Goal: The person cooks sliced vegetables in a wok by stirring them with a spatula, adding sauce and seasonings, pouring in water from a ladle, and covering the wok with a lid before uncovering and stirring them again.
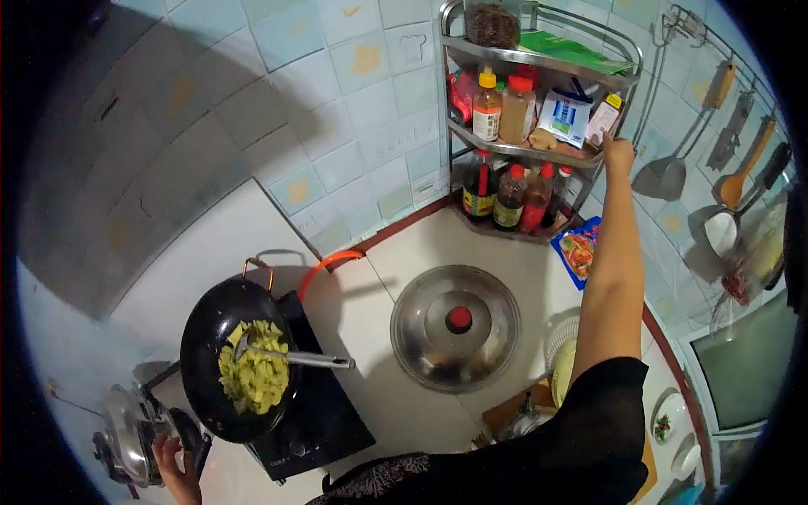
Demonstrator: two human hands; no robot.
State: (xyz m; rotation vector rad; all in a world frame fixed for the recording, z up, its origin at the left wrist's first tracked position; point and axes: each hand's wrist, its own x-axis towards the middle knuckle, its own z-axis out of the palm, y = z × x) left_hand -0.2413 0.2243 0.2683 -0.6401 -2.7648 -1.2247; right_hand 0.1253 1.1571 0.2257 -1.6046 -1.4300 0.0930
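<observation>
My right hand (619, 155) reaches up to the middle level of the corner rack, its fingers closed at the lower edge of a small pale box (604, 119) with a yellow top. Beside that box lie a white and blue packet (565, 117) and a piece of ginger (543, 139). Low at the left, my left hand (175, 468) is open, fingers apart and slightly bent, near the black wok (202, 337) and a lidded glass pot (128, 433). Chopped green vegetable pieces (261, 379) fill the wok's middle. A metal spatula (316, 359) rests in it, handle over the rim.
The wok sits on a black induction cooker (324, 429). A steel lid (429, 353) with a red knob lies on the counter. Sauce bottles (508, 198) stand on the metal rack (539, 151). Utensils, including a wooden spoon (730, 189), hang at right. A small plate (671, 406) is at lower right.
</observation>
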